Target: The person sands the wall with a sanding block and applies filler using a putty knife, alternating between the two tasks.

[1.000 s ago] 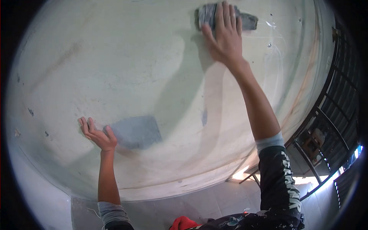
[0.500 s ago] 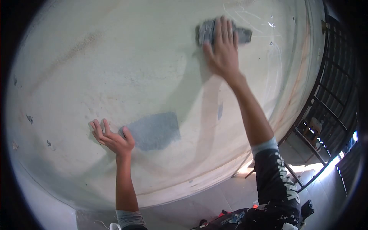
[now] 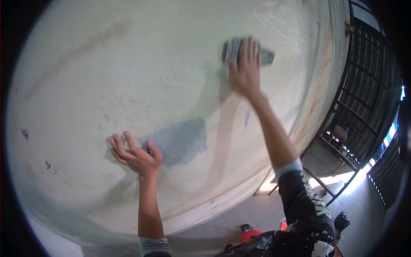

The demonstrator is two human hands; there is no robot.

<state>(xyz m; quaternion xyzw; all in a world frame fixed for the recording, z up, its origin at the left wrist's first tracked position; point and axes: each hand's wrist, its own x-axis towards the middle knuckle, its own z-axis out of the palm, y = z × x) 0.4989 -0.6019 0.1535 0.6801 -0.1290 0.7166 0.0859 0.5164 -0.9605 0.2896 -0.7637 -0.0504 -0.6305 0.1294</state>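
Observation:
A pale, greenish-white wall surface (image 3: 171,77) fills most of the view. Against its upper right part, my right hand (image 3: 247,73) presses a dark grey sanding block (image 3: 232,50), fingers laid over its top and thumb along its lower side. The block's far end shows past my fingers; its underside is hidden against the surface. Lower left, my left hand (image 3: 137,157) rests on the same surface with its fingers spread and holds nothing. Beside that thumb is a smooth grey patch (image 3: 182,141).
Thin white scribbled lines (image 3: 274,23) run near the upper right. A brownish rough streak (image 3: 94,40) crosses the upper left. To the right stand a dark metal frame (image 3: 357,109) and corrugated sheeting. Grey floor tiles (image 3: 359,214) lie below, with a red object (image 3: 251,234) by my body.
My right hand and the sanding block have moved down along the surface. My left hand stays in about the same place beside the grey patch. The camera view has shifted slightly.

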